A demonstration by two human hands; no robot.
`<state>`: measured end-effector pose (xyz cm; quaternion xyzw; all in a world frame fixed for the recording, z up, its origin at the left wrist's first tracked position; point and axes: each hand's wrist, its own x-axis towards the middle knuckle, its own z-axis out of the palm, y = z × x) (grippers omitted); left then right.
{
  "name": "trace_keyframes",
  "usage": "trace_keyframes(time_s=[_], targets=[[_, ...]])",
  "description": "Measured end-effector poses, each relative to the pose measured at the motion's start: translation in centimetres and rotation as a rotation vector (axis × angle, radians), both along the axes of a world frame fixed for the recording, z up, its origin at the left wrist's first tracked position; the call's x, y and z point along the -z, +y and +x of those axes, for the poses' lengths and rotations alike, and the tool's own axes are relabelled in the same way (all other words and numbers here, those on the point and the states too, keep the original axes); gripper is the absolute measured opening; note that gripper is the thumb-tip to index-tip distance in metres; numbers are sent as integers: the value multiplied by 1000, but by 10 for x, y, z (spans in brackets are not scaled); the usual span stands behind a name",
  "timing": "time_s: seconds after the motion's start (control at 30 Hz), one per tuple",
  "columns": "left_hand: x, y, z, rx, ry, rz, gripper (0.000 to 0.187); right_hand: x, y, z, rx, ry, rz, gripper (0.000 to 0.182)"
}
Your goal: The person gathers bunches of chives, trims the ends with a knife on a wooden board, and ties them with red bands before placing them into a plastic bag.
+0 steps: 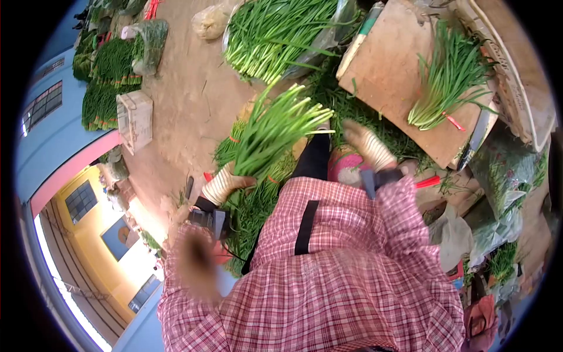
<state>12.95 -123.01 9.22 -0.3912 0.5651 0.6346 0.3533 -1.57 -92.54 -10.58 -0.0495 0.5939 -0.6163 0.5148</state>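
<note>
My left hand (226, 183), in a striped tan glove, is closed around a loose bunch of garlic chives (275, 126), its pale cut ends pointing up and to the right. Under and beside it lie more chives, some tied with orange bands (236, 139). My right hand (369, 144), gloved alike, hangs over leaf scraps beside a pink shoe (343, 164). Its fingers look stretched out, with nothing seen in them. Right of it, a chive bunch with a red band (443, 88) rests on a wooden board (381, 76).
A large heap of chives (275, 35) lies ahead on plastic. Bundled chives (111, 64) and a white crate (135, 120) stand along the left wall. Plastic bags of greens (504, 176) are at the right, and red strips (428, 182) lie near my right forearm.
</note>
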Motion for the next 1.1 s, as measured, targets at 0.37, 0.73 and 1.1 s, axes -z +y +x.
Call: trace_keyframes(time_s=[0.37,0.73,1.1], targets=[[40,62,-62,680,113,40,50,-54,-60,-45,716,-612,-622,65],[36,14,-111,834,286,-772,68,-150,-46,-174,844,428,-372,13],[-15,152,-99,-673,9,1079,68,-180,-22,7,-347,1237,-699,26]])
